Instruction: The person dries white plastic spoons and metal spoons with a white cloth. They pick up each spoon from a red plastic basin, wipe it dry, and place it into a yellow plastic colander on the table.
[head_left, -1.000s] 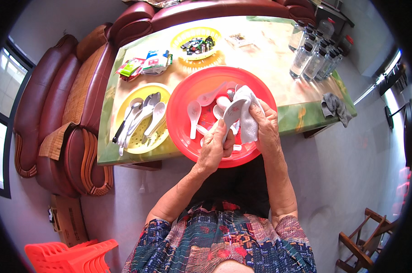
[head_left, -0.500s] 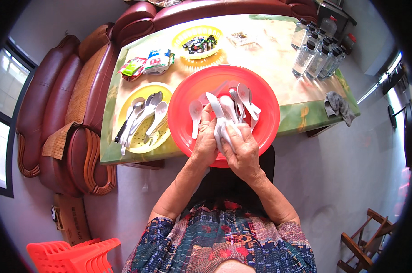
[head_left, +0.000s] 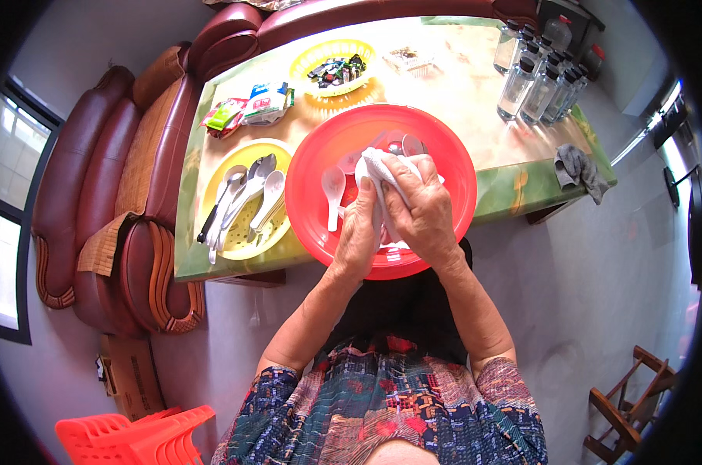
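At the table (head_left: 459, 93), left grip (head_left: 356, 235) and right grip (head_left: 425, 211) clasp white cloth (head_left: 376, 166)

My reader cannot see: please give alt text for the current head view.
A person's left hand and right hand hold a bunched white cloth over a red basin with white spoons. A yellow basket with more spoons lies to its left; clear bottles stand on the table, far right.

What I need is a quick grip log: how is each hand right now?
Left hand: closed on the white cloth; anything inside is hidden.
Right hand: closed on the same cloth.
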`<action>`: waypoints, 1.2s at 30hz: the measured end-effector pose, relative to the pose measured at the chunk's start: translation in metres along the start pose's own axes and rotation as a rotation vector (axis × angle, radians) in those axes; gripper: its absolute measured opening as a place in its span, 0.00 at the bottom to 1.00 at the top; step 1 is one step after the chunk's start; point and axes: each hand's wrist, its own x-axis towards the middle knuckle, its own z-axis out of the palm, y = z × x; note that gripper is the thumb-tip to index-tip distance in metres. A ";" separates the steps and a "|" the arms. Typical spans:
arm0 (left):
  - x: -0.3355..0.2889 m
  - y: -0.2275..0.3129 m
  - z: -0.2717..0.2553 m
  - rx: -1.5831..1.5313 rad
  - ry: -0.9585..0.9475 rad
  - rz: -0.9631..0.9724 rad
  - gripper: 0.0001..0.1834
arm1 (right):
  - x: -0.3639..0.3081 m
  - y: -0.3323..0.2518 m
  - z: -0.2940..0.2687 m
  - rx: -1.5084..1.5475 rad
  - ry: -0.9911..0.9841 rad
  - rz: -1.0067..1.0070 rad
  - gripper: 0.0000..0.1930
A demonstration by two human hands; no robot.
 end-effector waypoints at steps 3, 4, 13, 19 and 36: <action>0.008 -0.006 0.004 -0.461 0.046 -0.020 0.30 | -0.012 -0.013 0.011 -0.213 0.036 -0.046 0.21; 0.008 -0.010 -0.001 -0.421 -0.007 0.020 0.31 | -0.016 -0.017 0.012 -0.276 0.035 -0.051 0.21; 0.013 -0.007 -0.016 -0.509 -0.125 0.061 0.34 | -0.045 -0.023 -0.005 -0.032 -0.272 0.069 0.15; 0.008 0.006 -0.025 -0.239 -0.005 0.082 0.30 | -0.031 -0.024 -0.037 0.321 -0.375 0.059 0.17; -0.020 -0.010 -0.020 0.460 -0.164 0.198 0.32 | 0.031 -0.004 -0.020 0.314 -0.124 0.220 0.12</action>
